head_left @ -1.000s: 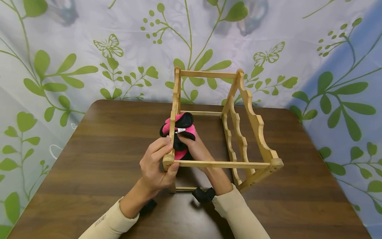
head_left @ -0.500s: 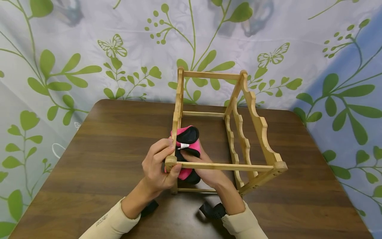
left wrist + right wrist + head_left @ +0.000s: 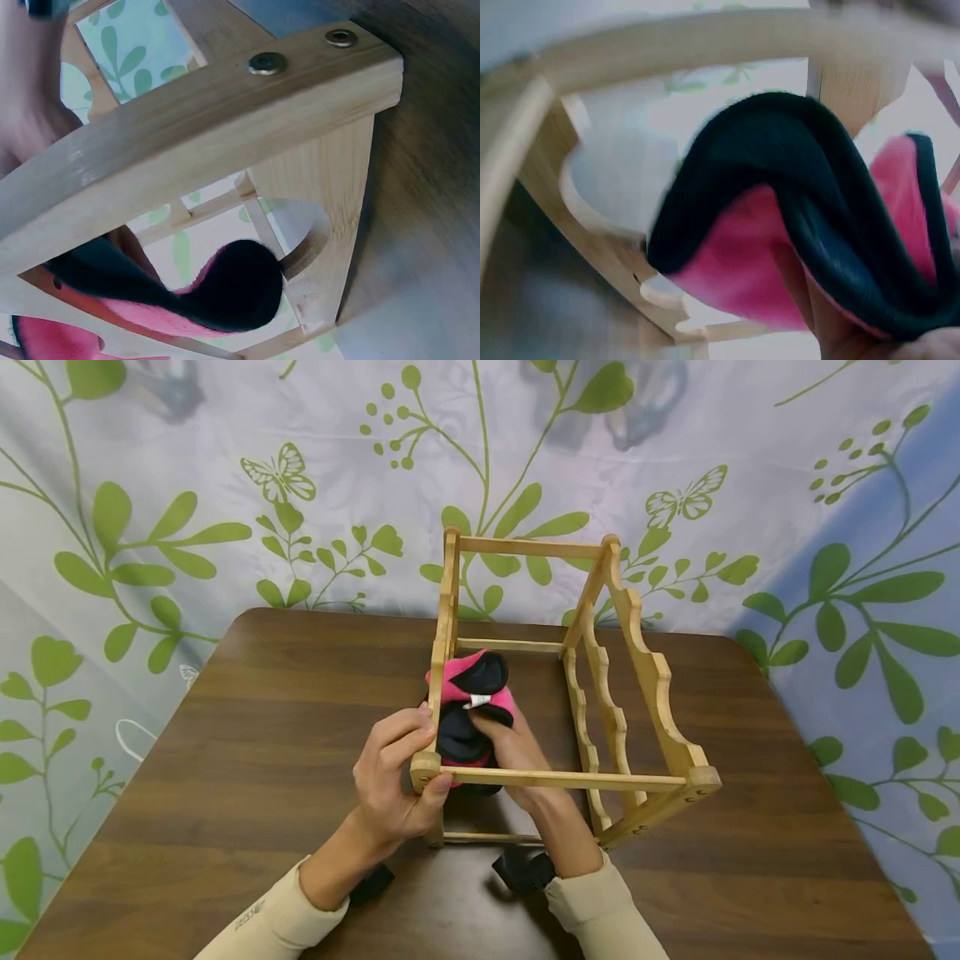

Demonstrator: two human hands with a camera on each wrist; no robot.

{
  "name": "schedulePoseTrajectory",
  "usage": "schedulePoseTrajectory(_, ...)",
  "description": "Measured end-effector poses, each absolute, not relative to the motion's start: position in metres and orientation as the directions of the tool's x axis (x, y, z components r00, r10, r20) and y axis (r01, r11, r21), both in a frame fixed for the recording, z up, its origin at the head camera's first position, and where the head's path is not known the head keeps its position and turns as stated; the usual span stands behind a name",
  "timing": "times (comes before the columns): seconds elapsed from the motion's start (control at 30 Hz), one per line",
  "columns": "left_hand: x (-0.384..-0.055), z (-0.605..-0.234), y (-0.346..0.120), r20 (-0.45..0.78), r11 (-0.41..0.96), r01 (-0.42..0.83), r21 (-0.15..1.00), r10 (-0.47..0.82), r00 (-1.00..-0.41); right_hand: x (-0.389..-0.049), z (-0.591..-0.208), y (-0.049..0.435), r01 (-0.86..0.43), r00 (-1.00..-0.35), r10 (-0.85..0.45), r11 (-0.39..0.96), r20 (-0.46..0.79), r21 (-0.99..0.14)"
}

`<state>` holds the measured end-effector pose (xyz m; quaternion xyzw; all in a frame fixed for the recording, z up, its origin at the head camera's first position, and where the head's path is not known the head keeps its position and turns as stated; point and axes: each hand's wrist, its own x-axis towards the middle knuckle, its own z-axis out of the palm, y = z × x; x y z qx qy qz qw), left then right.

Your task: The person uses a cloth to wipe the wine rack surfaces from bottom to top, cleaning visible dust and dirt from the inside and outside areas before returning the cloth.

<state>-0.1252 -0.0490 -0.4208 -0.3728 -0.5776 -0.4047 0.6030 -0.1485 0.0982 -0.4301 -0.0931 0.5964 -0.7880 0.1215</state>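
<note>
A pale wooden wine rack with scalloped rails stands on the table. My left hand grips its near left corner, thumb below the front bar and fingers on the left side rail. Inside the frame, my right hand holds a bunched pink cloth with black edging and a small white tag, thumb on top. The cloth overlaps the left side rail in the head view. A folded black end of the cloth shows in the rack's opening in the left wrist view. The right fingers are partly hidden under the cloth.
The brown wooden table extends around the rack on all sides. A pale curtain printed with green leaves and butterflies hangs behind it. Dark wrist-camera mounts sit below the wrists, close over the tabletop.
The right hand drew the cloth toward the person along the rack's left side, then moved it back away. The left hand keeps its grip on the corner.
</note>
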Motion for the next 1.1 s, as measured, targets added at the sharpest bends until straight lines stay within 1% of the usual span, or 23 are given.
schedulePoseTrajectory(0.1,-0.126,-0.421,-0.048,0.999,0.375,0.927,0.019,-0.043,-0.003,-0.169,-0.430,0.100,0.058,-0.995,-0.099,-0.341,-0.026,-0.938)
schedulePoseTrajectory(0.2,-0.128,-0.422,-0.046,0.999,0.361,0.932,0.015,-0.035,-0.003,-0.189,-0.434,0.103,-0.013,-0.999,0.046,-0.412,-0.007,-0.911)
schedulePoseTrajectory(0.27,-0.128,-0.422,-0.046,0.999,0.362,0.932,0.011,-0.035,0.001,-0.201,-0.438,0.103,-0.037,-0.994,0.109,-0.393,-0.007,-0.919)
schedulePoseTrajectory(0.37,-0.128,-0.422,-0.048,0.999,0.366,0.930,0.012,-0.041,0.004,-0.218,-0.449,0.097,0.002,-0.988,0.148,-0.289,-0.047,-0.957)
schedulePoseTrajectory(0.47,-0.128,-0.422,-0.050,0.999,0.367,0.930,0.016,-0.038,-0.002,-0.234,-0.463,0.085,0.109,-0.987,0.088,-0.232,-0.133,-0.967)
schedulePoseTrajectory(0.57,-0.127,-0.423,-0.051,1.000,0.363,0.932,0.022,-0.025,-0.014,-0.248,-0.478,0.075,0.238,-0.971,-0.034,-0.276,-0.237,-0.931)
schedulePoseTrajectory(0.63,-0.126,-0.423,-0.051,1.000,0.360,0.933,0.025,-0.015,-0.021,-0.254,-0.488,0.070,0.318,-0.948,-0.106,-0.317,-0.300,-0.893)
schedulePoseTrajectory(0.7,-0.126,-0.423,-0.051,1.000,0.356,0.934,0.019,-0.008,-0.017,-0.259,-0.496,0.067,0.349,-0.937,-0.151,-0.342,-0.316,-0.873)
schedulePoseTrajectory(0.93,-0.127,-0.422,-0.051,0.999,0.346,0.938,-0.031,0.022,0.025,-0.273,-0.510,0.066,0.373,-0.926,-0.231,-0.433,-0.299,-0.821)
schedulePoseTrajectory(1.1,-0.128,-0.424,-0.055,0.999,0.370,0.928,-0.038,0.027,0.030,-0.281,-0.512,0.065,0.431,-0.892,-0.317,-0.374,-0.323,-0.822)
